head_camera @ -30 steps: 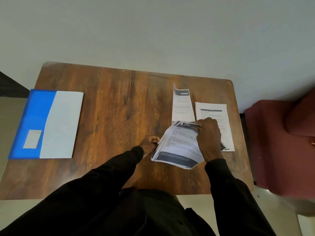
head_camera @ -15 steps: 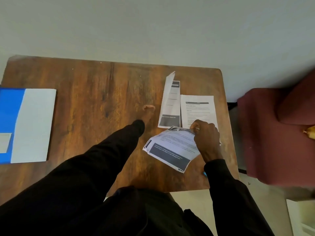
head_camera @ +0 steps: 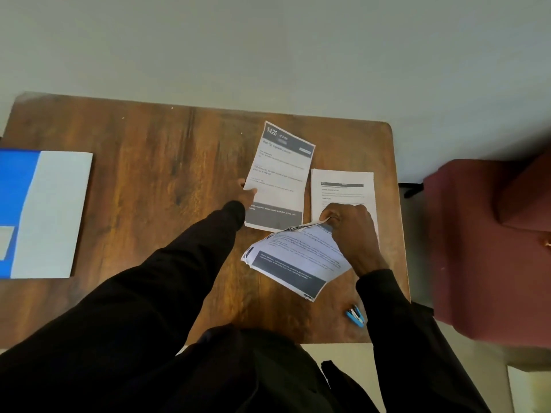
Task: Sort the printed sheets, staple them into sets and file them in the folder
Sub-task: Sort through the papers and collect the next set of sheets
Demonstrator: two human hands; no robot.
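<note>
White sheet [head_camera: 280, 177] pinched in left grip [head_camera: 247, 194]

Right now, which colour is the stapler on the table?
Light blue; the stapler shows best in the head view.

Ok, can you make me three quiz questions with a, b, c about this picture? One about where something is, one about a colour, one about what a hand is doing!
1. Where is the stapler?
a) on the folder
b) on the table near the front edge, by the right sleeve
c) on the red chair

2. What colour is the open folder's cover?
a) blue
b) green
c) yellow

3. What is the right hand doing?
a) resting flat and empty
b) pressing the stapler
c) gripping a bundle of sheets

Answers:
1 b, the small blue stapler lies on the wood below the bundle.
2 a, a bright blue panel shows at the left of the table.
3 c, its fingers are closed on the bundle's top corner, while the left hand holds a single sheet.
</note>
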